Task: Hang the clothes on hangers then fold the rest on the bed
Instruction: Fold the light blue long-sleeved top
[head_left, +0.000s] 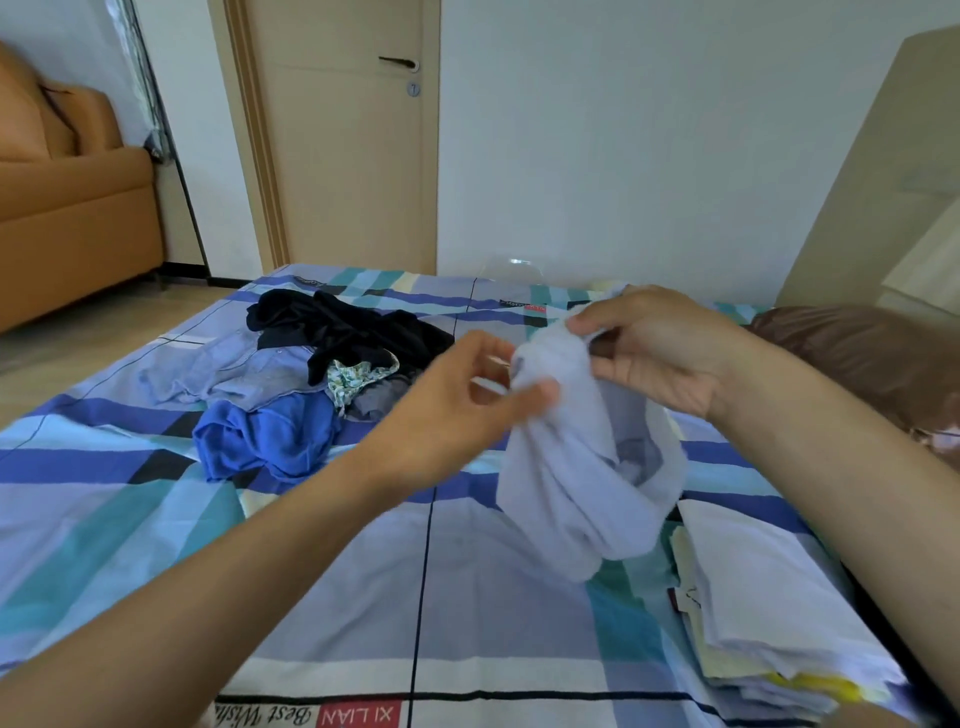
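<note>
The pale lavender garment (571, 467) is hanging over the middle of the bed (156, 519), long axis running top to bottom. Its bunched upper end is pointing up into the hands and its lower end is brushing the striped sheet.

The right hand (654, 353) is coming in from the right, palm turned inward, thumb and fingertips pinching the top edge. The left hand (452, 410) is reaching across from the lower left. It is blurred, with the thumb pressing on the front of the cloth and the fingers curling in behind its edge.

Beyond the left hand a loose pile is waiting: a black garment (353, 327), a blue garment (270, 436) and a light blue shirt (234, 369). A folded stack (769, 613) is sitting just right of the hanging cloth, and a brown pillow (857, 348) is lying behind the right forearm.
</note>
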